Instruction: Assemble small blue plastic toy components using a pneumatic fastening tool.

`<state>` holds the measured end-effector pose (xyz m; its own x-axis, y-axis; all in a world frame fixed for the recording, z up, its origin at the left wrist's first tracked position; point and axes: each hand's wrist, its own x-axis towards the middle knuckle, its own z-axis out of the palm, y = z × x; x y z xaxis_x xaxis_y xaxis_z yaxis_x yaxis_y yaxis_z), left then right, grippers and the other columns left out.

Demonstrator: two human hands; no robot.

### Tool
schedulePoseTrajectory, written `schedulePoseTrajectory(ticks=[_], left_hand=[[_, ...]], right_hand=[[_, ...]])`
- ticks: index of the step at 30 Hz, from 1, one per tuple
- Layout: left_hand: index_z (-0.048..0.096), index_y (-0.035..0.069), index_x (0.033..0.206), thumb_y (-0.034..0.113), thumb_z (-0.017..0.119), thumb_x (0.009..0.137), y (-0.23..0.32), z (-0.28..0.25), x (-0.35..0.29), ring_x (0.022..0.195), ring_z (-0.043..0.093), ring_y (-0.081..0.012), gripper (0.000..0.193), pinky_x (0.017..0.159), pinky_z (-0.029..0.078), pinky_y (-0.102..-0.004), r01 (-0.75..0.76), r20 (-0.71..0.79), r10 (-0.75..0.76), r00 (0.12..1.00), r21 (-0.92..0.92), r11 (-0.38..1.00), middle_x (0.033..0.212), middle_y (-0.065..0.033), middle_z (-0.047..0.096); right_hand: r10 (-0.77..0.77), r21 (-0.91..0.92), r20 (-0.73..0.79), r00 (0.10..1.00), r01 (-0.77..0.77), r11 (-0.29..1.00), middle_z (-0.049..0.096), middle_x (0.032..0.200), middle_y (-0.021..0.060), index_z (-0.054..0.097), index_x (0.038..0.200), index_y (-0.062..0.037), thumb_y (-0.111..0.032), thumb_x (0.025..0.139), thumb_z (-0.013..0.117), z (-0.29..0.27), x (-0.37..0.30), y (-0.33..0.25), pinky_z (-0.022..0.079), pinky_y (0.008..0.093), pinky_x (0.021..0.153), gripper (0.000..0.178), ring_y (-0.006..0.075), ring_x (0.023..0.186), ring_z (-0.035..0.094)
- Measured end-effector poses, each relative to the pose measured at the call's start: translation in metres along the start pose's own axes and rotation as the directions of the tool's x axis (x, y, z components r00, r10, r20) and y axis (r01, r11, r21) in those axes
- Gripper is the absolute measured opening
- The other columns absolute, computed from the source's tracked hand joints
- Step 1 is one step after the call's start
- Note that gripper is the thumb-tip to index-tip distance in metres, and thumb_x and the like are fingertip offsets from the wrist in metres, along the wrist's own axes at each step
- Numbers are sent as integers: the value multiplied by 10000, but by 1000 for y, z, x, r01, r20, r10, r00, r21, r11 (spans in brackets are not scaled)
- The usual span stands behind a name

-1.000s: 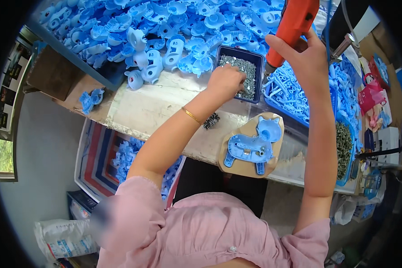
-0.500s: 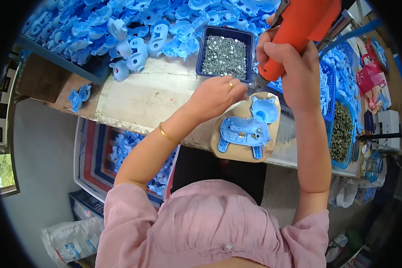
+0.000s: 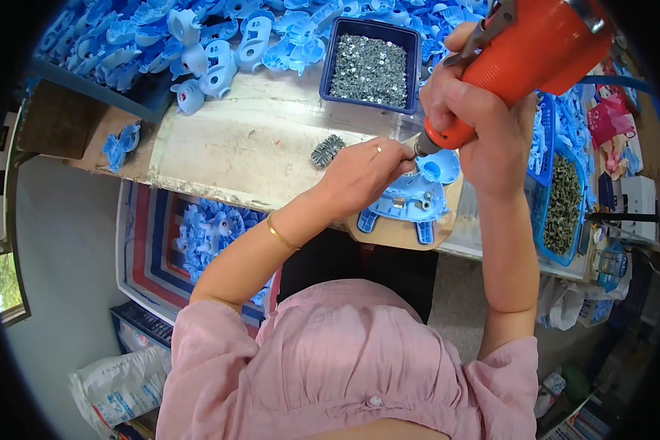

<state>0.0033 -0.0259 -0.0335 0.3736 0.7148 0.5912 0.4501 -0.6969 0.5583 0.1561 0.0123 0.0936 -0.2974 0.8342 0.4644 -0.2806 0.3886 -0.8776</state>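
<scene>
My right hand point(image 3: 484, 125) grips an orange power screwdriver point(image 3: 524, 62), its nose angled down to the left. Just beside the nose, my left hand point(image 3: 367, 176) has its fingertips pinched together; whatever sits between them is too small or hidden to name. Both meet over a light blue plastic animal-shaped shell point(image 3: 411, 199), lying hollow side up on a tan board point(image 3: 444, 220) with rounded corners. My left fingers cover part of the shell. A small clump of screws point(image 3: 328, 150) lies on the table, left of that hand.
A dark blue bin of screws point(image 3: 337, 92) stands behind my hands. Blue shell parts point(image 3: 136, 37) are heaped along the back, with more in a striped bag point(image 3: 136, 242) below left. A blue basket of greenish-grey pieces point(image 3: 561, 205) stands at right.
My left hand has moved slightly down and in over the shell, and the screw clump now shows beside it. The screwdriver has tilted further, its nose now at my left fingertips.
</scene>
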Motion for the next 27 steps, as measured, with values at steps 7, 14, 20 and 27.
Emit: schedulePoseTrajectory(ticks=[7,14,20,27], left_hand=[[613,69,1129,338,781,837,11,-21,-3,850,652,-310,431,695,516,-394,55,50,-58,997,61,997,911,-99,670],[585,71,1250,524,826,706,11,-34,-26,995,588,-303,748,850,498,-410,66,172,-105,980,220,973,1171,-98,626],[587,73,1252,488,834,695,13,-30,-31,1052,560,-288,738,887,480,-406,128,223,-183,958,237,963,1262,-86,585],[574,52,1256,457,840,692,14,-27,-33,1061,553,-284,744,883,476,-401,138,215,-191,958,238,961,1255,-82,583]], right_hand=[[84,27,40,996,-85,996,548,641,47,510,1145,15,-35,825,570,7,-10,1,408,279,534,329,110,503,474],[216,-90,-72,974,-222,971,583,671,57,555,1092,34,16,821,606,22,-32,28,388,240,479,276,88,517,500],[264,0,-56,963,-265,964,594,699,48,571,1060,21,-2,831,632,22,-40,38,434,237,526,238,86,571,543],[196,11,-103,975,-196,980,596,731,43,564,1019,-1,2,827,646,25,-47,47,446,236,523,208,87,589,548]])
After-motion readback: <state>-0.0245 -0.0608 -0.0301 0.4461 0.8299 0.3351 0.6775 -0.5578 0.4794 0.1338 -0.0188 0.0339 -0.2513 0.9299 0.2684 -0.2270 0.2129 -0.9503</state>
